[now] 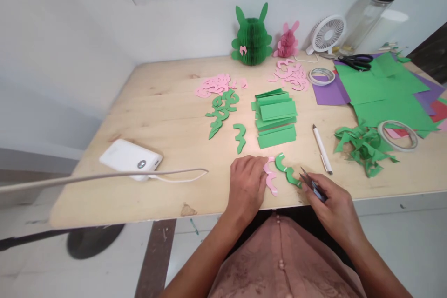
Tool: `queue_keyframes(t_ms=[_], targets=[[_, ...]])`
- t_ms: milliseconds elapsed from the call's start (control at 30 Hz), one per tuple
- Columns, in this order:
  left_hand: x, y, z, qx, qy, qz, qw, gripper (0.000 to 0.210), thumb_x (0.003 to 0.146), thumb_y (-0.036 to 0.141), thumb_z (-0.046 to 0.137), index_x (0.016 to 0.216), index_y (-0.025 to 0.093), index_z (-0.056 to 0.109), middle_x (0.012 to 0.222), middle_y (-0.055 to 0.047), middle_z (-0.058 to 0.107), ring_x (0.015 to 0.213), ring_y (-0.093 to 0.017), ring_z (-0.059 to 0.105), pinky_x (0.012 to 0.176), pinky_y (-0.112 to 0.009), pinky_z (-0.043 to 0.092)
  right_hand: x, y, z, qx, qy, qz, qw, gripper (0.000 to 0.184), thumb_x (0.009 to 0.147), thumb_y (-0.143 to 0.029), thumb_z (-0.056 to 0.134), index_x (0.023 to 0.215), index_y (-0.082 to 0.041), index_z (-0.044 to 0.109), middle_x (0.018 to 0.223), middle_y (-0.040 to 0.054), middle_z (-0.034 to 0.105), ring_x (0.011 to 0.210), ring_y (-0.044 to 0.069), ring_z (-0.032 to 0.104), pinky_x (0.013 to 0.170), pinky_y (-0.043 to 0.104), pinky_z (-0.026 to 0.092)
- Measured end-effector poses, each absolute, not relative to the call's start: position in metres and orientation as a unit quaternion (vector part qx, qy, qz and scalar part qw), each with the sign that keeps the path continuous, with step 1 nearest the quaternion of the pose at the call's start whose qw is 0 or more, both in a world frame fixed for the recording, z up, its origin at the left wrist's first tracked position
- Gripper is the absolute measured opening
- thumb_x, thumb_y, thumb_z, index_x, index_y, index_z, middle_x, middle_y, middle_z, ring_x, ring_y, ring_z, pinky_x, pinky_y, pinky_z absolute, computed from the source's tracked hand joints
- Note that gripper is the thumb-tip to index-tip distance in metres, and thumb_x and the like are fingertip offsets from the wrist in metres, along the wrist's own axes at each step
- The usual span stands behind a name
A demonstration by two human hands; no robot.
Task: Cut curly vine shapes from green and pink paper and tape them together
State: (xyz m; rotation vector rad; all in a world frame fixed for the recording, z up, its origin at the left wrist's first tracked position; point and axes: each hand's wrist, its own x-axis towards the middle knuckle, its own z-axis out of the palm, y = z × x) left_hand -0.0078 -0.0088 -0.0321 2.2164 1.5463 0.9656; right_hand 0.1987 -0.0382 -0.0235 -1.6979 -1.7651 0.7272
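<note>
At the table's front edge my left hand (246, 181) lies with curled fingers closed on the edge of a pink scalloped paper strip (271, 181). My right hand (333, 202) grips small scissors (314, 187), their dark pointed blades slightly apart and aimed left. Beside the pink strip is a green scalloped paper strip (288, 170) with small white patches on it; its lower end reaches my right fingertips. Another green scalloped piece (240, 138) lies just beyond my left hand. Behind it are a pile of green cutouts (221, 111) and folded green paper strips (277, 111).
Pink cutouts (214, 85), a green paper figure (252, 42) and a pink paper figure (287, 42) occupy the back. On the right are a white pen (321, 149), green scraps (365, 146), tape (414, 139), black scissors (356, 62) and green sheets (380, 86). A power bank (127, 156) lies left.
</note>
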Motion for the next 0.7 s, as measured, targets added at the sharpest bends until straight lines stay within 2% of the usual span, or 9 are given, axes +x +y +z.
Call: queue_keyframes(t_ms=[233,433,533,700], targets=[[-0.0087,-0.0104,-0.0342,0.752,0.536,0.352,0.152,0.034,0.085,0.004,0.047,0.114,0.019,0.057,0.105,-0.005,0.068,0.103,-0.023,0.054,0.093,-0.041,0.041,0.1992,-0.0388,-0.0253,-0.633,-0.67,0.265,0.283,0.021,0.085,-0.029,0.056,0.102,-0.02,0.066,0.101,0.0061,0.074,0.09,0.023,0.07,0.08,0.033,0.055],[-0.0113,-0.0119,-0.0363,0.767,0.509,0.359,0.155,0.035,0.086,0.013,0.054,0.12,0.02,0.055,0.118,-0.007,0.065,0.113,-0.025,0.051,0.099,-0.045,0.039,0.1956,-0.035,-0.0252,-0.608,-0.702,0.235,0.289,0.02,0.087,-0.029,0.055,0.103,-0.02,0.064,0.1,0.0057,0.072,0.088,0.02,0.069,0.078,0.03,0.054],[-0.012,-0.0111,-0.036,0.79,0.486,0.337,0.162,0.029,0.087,0.015,0.055,0.115,0.02,0.058,0.122,-0.007,0.063,0.119,-0.026,0.047,0.104,-0.048,0.035,0.1941,-0.0335,-0.0245,-0.595,-0.724,0.212,0.278,0.019,0.089,-0.029,0.053,0.103,-0.02,0.062,0.099,0.006,0.071,0.087,0.019,0.068,0.076,0.029,0.052],[-0.0117,-0.0116,-0.0332,0.808,0.479,0.306,0.154,0.019,0.086,0.017,0.055,0.103,0.02,0.062,0.112,-0.008,0.063,0.116,-0.027,0.048,0.104,-0.05,0.035,0.1938,-0.0355,-0.0243,-0.597,-0.737,0.199,0.248,0.02,0.089,-0.027,0.053,0.107,-0.02,0.06,0.099,0.0061,0.069,0.087,0.02,0.067,0.078,0.032,0.05]])
